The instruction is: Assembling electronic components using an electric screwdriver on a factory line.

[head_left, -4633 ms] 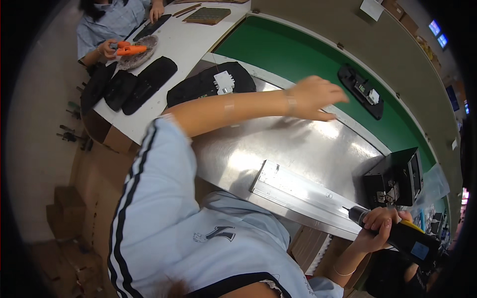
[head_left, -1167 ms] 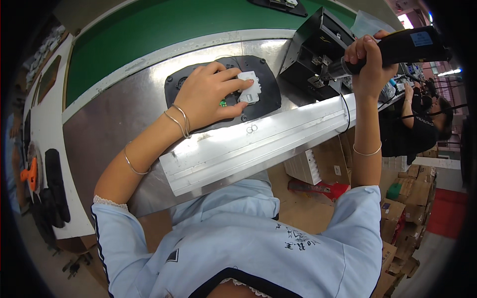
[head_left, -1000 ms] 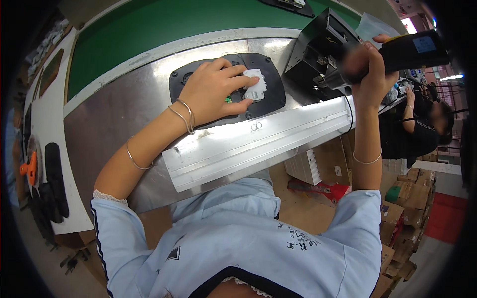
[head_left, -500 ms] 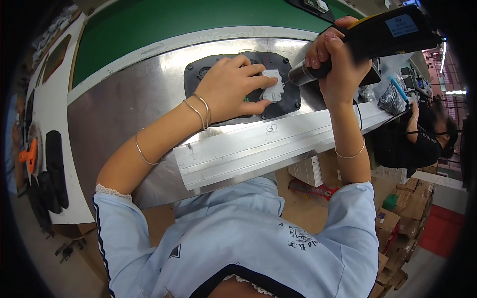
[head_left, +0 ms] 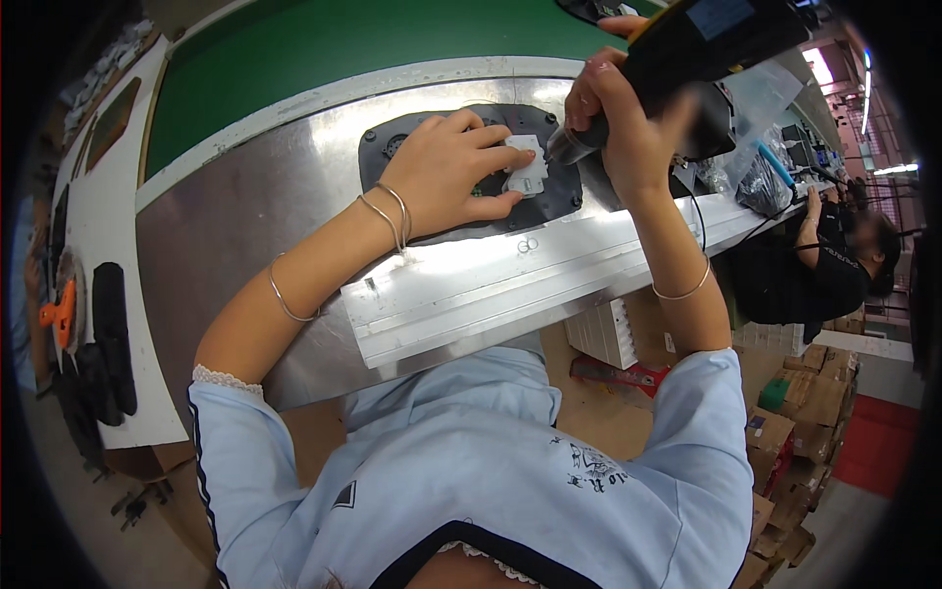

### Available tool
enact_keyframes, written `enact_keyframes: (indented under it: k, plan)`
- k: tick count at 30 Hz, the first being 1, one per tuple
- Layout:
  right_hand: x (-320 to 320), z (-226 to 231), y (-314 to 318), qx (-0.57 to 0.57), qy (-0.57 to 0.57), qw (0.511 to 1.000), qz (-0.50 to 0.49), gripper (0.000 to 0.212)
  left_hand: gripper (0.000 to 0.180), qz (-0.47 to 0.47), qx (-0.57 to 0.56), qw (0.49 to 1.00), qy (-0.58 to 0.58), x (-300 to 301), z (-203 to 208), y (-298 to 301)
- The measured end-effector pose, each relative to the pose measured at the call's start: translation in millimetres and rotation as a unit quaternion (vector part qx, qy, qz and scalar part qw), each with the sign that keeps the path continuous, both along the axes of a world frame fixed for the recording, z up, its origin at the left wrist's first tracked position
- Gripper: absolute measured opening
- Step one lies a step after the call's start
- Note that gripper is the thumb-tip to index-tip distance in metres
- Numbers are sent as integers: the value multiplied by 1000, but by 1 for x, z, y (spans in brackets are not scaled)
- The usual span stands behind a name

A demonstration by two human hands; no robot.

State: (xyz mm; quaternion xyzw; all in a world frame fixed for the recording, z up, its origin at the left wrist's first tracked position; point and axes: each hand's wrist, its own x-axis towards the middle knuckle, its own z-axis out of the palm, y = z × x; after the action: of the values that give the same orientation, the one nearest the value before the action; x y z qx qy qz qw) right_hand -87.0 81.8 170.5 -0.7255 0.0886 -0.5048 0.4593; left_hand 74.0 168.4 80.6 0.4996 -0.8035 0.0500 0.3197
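My left hand lies over a dark grey moulded panel on the metal worktop. Its thumb and index finger close on a small white plastic housing that rests on the panel. In my right hand is a black and yellow cordless screwdriver, held by its body. The driver's metal nose points down and left at the housing's right edge. Whether the bit touches a screw there is too small to tell. My left palm hides part of the panel.
A silver metal rail runs along the worktop's near edge. Beyond the worktop lies a green belt surface. Clear plastic bags sit to the right, near a co-worker in black. Cardboard boxes are stacked on the floor at right.
My right hand and the screwdriver have shifted left and slightly up. The panel and white housing have moved a little left, with my left hand still on the housing.
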Motion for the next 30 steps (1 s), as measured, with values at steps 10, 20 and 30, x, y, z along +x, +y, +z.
enact_keyframes:
  k: [10, 20, 30]
  plan:
    - [-92, 51, -22, -54, -78, 987, -130, 24, 37, -8, -14, 1000, 19, 1, -1, 1]
    - [-91, 38, -47, -42, -81, 984, -152, 18, 40, -13, 5, 1000, 16, 0, 7, 1]
    - [-65, 47, -5, 3, -3, 993, -116, 32, 73, 34, 6, 997, 62, 1, -1, 1]
